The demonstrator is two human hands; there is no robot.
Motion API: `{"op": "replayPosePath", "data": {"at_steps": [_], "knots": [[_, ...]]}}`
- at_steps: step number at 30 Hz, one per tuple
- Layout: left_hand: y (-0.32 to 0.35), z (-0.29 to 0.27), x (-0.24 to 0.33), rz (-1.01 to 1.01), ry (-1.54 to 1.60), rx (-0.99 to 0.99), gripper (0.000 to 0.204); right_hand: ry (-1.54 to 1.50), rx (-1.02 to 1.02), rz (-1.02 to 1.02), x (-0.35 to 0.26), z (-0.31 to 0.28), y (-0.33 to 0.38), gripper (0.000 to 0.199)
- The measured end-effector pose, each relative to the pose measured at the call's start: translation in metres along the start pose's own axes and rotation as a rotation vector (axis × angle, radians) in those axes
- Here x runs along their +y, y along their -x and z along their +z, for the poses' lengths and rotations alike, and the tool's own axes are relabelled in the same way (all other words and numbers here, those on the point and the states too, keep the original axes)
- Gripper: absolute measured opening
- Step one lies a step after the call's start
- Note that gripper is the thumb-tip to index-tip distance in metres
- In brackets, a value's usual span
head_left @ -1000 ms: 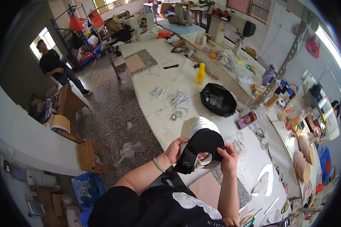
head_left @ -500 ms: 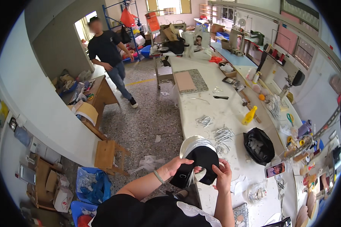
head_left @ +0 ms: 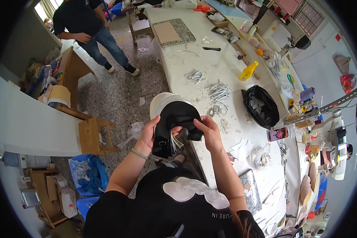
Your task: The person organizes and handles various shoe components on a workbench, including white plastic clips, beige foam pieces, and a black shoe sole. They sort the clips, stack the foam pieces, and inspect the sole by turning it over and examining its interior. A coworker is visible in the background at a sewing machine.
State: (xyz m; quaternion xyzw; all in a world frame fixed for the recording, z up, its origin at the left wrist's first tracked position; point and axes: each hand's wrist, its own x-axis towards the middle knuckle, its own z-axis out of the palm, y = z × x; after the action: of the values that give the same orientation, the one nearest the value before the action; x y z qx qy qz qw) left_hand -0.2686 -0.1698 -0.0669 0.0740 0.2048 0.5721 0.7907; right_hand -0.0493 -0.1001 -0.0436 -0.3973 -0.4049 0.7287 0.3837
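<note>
In front of me, over the table's near-left edge, both hands hold a stack of curved, U-shaped black pieces (head_left: 176, 113). Pale, shiny white curved pieces (head_left: 159, 102) stick out behind its far side. My left hand (head_left: 148, 133) is closed on the stack's left side, thumb on top. Fingertips show through the gap in the middle, where thin layers fan apart. With thumb and fingers, my right hand (head_left: 209, 133) pinches the right end. Which material the pieces are is hard to tell.
On the white table (head_left: 178, 61) lie bundles of silvery strips (head_left: 219, 93), a black bag (head_left: 260, 106) of white scraps, a yellow bottle (head_left: 248, 71) and a phone (head_left: 278, 134). Blue bins (head_left: 77, 174) and a wooden stool (head_left: 92, 135) stand at left. Another person (head_left: 81, 23) stands beyond.
My view has tilted down and shifted right. The stack's layers now fan apart at the middle gap, both hands still on it. The other person has come nearer.
</note>
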Motion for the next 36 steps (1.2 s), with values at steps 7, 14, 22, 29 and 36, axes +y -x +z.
{"op": "replayPosePath", "data": {"at_steps": [7, 14, 22, 29, 36], "knots": [[-0.007, -0.011, 0.001, -0.046, -0.051, -0.061, 0.06, -0.007, 0.058, -0.014, 0.016, -0.009, -0.003, 0.013], [-0.016, -0.025, 0.001, 0.011, -0.249, 0.046, 0.053, -0.096, 0.116, 0.018, 0.019, -0.017, 0.0, 0.014], [-0.019, -0.034, -0.004, 0.009, -0.255, 0.115, 0.042, -0.115, 0.141, 0.028, 0.02, -0.025, 0.005, 0.026], [-0.021, -0.02, -0.006, 0.039, -0.237, 0.076, 0.042, -0.061, 0.123, 0.032, 0.017, -0.026, 0.006, 0.043], [-0.026, -0.029, -0.006, -0.055, -0.141, 0.104, 0.042, -0.057, 0.077, 0.051, 0.025, -0.034, 0.004, 0.045]]}}
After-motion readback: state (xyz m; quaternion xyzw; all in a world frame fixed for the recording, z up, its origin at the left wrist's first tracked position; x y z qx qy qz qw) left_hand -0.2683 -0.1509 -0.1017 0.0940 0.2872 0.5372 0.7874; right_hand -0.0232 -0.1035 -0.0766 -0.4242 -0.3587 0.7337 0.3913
